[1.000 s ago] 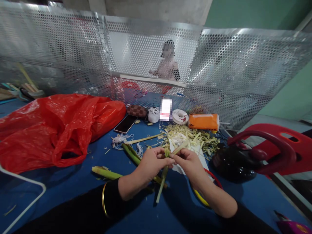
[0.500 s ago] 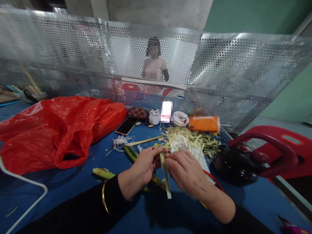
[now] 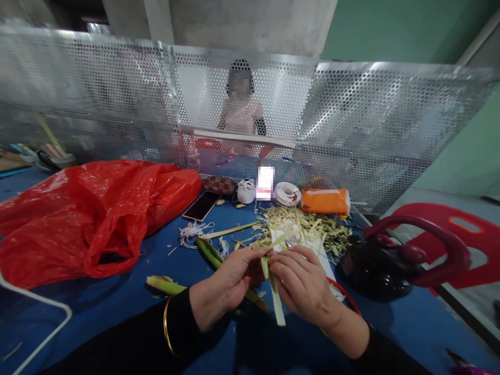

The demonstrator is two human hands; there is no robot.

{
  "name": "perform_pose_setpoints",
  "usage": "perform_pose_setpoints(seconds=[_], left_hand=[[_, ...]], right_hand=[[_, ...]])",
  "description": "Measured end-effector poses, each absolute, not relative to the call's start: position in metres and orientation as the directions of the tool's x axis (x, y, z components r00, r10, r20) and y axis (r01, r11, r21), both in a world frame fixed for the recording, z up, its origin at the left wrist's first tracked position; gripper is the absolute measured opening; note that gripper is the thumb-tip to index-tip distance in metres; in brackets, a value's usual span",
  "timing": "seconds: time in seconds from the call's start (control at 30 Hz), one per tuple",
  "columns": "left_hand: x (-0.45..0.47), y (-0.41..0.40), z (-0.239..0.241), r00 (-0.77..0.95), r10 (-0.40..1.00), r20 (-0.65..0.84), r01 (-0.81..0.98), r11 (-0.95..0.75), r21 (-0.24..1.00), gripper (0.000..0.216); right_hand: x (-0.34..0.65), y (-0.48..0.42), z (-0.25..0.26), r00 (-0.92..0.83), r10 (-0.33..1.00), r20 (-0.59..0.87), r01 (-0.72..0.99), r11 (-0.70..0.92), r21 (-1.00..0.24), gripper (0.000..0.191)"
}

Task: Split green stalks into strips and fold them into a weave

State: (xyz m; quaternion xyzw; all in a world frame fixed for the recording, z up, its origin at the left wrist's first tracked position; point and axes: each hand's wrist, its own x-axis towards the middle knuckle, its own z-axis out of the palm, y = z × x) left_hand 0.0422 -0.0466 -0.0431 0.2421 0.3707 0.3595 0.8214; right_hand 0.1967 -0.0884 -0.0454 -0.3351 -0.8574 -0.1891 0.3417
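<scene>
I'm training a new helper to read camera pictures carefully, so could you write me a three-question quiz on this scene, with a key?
1. True or false: a pale strip hangs down between the left hand and the right hand.
2. Multiple choice: what colour is most of the packet beside the white roll? A) blue B) orange C) green
3. Short answer: around which sleeve is the gold bangle?

Key: 1. True. 2. B. 3. The left sleeve.

We find the light quite dim, with white glare on the metal screen (image 3: pixel 351 104) toward two o'clock and dark shadow over the table (image 3: pixel 255 341) at six.
</scene>
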Motion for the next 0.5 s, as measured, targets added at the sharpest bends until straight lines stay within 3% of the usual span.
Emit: perform_pose_setpoints(seconds=[0.23,0.5], left_hand=[[0.043,-0.047,-0.044,0.500,0.751,-0.432,-0.363,0.635,0.682,0.009],[0.043,-0.046,-0.041,0.413,0.865,-0.285,-0.272,0.416,0.867,0.023]], right_hand=[[0.203,-0.086,-0.054,-0.601,0.433,0.672,0.681,0.717,0.148,0.017],[0.196,-0.085,-0.042,-0.337,0.554,0.762,0.758,0.639,-0.130,0.017]])
